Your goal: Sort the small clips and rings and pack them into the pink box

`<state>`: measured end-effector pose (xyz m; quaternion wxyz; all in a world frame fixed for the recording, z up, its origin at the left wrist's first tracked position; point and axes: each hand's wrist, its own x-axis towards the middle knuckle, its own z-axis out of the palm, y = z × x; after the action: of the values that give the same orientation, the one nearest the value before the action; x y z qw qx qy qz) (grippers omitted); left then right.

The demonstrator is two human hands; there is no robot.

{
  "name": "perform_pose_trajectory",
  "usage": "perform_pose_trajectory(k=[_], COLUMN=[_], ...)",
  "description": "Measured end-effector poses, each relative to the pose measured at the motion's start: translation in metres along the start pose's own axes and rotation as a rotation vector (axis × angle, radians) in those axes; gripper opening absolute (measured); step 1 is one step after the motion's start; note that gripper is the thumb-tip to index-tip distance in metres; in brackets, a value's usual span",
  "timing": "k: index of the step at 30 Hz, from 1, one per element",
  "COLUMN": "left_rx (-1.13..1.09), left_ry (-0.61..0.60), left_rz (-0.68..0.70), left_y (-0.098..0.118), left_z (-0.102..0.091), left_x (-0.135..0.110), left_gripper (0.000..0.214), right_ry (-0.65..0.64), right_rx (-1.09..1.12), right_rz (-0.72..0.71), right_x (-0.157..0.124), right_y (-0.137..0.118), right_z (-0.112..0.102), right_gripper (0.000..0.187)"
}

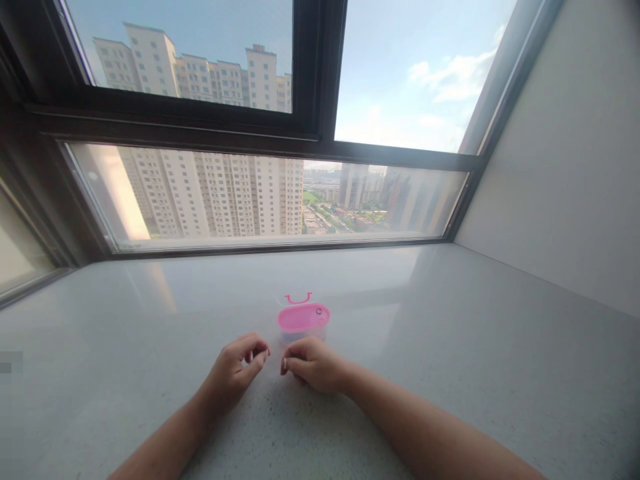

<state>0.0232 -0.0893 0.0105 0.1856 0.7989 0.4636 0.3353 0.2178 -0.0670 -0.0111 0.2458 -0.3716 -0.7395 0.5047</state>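
A small oval box with a pink lid [303, 318] and a see-through body stands on the pale speckled sill, just beyond my hands. Behind it shows a curved pink handle [299, 300]; whether it is joined to the box I cannot tell. My left hand [237, 363] is to the near left of the box, thumb and fingers curled together in a pinch. Close in front of the box, my right hand [313, 363] has its fingers bent down and the thumb against them, hiding part of the box. Anything between the fingertips of either hand is too small to make out.
The pale speckled sill [450, 353] spreads around my hands. Dark window frames [320, 127] cross the view beyond it, with tall buildings outside. On the right rises a white wall [565, 180].
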Motion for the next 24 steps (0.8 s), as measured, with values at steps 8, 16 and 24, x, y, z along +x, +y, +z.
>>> perform_pose_trajectory(k=[8, 16, 24], left_rx=[0.002, -0.017, 0.016], left_ry=[-0.005, -0.010, 0.026], left_rz=[-0.001, -0.010, -0.054], left_y=[-0.0026, -0.0046, -0.0049], left_z=[0.0009, 0.0012, 0.0034], left_x=[-0.0015, 0.0004, -0.0014], left_gripper=[0.019, 0.019, 0.017], right_ry=[0.002, 0.030, 0.019], right_rx=[-0.035, -0.158, -0.169], right_rz=[-0.021, -0.127, -0.168], right_x=[0.0002, 0.0001, 0.0004], right_y=[0.0018, 0.0037, 0.0054], right_z=[-0.0001, 0.0000, 0.0006], right_gripper=[0.018, 0.017, 0.022])
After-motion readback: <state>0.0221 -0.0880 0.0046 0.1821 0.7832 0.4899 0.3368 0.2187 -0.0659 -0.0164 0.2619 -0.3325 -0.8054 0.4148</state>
